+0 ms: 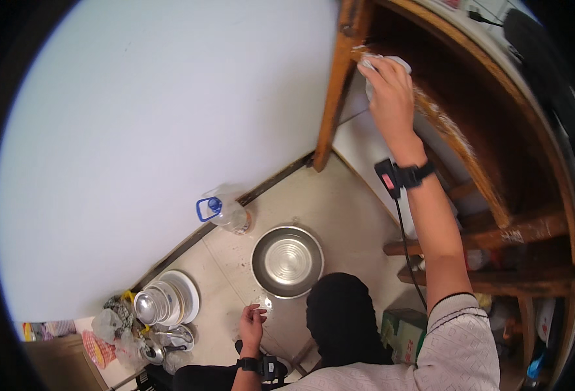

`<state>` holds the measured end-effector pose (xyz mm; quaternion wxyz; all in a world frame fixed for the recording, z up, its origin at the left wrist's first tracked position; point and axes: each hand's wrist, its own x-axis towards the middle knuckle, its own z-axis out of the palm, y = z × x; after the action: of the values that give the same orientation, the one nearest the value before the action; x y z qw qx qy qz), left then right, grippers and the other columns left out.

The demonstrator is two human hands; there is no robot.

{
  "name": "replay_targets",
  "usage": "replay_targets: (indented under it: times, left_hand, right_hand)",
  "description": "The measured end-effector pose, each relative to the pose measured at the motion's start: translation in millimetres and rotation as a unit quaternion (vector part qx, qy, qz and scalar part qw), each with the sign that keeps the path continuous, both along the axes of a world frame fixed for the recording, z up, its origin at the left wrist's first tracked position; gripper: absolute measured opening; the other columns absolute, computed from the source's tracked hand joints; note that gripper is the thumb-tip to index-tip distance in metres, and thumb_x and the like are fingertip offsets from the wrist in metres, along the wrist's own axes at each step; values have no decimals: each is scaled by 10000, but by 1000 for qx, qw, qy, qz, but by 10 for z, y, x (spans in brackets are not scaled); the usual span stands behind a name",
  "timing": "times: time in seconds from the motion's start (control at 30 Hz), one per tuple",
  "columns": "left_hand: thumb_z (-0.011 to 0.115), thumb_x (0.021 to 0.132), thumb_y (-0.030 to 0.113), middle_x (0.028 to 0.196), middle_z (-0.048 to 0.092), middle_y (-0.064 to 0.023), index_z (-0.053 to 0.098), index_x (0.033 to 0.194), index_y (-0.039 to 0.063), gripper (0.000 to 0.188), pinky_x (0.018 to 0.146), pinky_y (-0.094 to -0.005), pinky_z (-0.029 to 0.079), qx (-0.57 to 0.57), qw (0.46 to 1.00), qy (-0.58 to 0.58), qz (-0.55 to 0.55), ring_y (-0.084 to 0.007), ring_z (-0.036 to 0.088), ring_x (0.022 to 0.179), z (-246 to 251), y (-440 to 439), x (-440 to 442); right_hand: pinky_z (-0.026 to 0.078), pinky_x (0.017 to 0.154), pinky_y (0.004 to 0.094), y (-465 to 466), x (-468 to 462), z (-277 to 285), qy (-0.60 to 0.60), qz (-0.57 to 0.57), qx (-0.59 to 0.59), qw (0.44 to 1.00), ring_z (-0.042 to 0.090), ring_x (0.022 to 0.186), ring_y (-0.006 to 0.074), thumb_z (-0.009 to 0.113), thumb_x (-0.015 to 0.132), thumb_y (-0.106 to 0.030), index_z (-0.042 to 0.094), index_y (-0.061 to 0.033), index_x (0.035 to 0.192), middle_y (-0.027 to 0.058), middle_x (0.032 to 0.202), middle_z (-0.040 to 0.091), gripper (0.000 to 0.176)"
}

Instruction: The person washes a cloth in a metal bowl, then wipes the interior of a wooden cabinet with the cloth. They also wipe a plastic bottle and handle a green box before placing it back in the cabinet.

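My right hand (390, 93) is raised to the upper right and presses a white cloth (401, 62) against a wooden rail (468, 149) of a brown cabinet or desk frame. Whitish streaks run along that rail. The cloth touches it close to an upright wooden leg (335, 97). Low in the picture, my left hand (253, 322) hangs over the floor with loosely curled fingers and holds nothing visible. Ahead of it on the tiles stands a round metal basin (288, 261), which seems to contain some water.
A large clear plastic bottle (229, 215) with a blue handle stands against the white wall (145, 122). Stacked bowls and lids (167, 300), a pan and plastic bags (106, 325) crowd the lower left. A green box (405, 335) sits beside my right knee; a cable (407, 254) hangs from my right wrist.
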<state>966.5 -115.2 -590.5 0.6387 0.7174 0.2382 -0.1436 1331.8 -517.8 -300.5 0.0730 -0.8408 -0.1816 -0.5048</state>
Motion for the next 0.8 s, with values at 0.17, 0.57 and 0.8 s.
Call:
replay_targets:
  times: [0.17,0.57,0.8]
  left_hand:
    - [452,970,65,913,683,-108,556,1112,7,186,668,-250,522,-29,998,-44,-22,-125,616,713,217,-213,90]
    - [473,967,67,919,683,-94,566,1124,21,189,667,-248,528,-77,993,-86,-33,-113,611,701,310,37,121]
    - [476,978,108,937,677,-96,558,1138,10,205,683,-250,528,-65,995,-65,-24,-113,606,719,290,104,-62]
  right_hand:
    - [443,868,392,-311,-822,211,45,-103,-53,992,539,1064,292,582,691,50,664,-39,998,79,1077,608,330]
    - [455,900,391,-1125,-3284,263,36,-218,-73,972,547,1021,324,572,679,143,670,-90,1061,126,1114,578,458]
    - [452,878,403,-1222,-3177,-166,45,-216,-118,968,552,1087,292,609,739,31,646,-35,1019,83,1151,592,290]
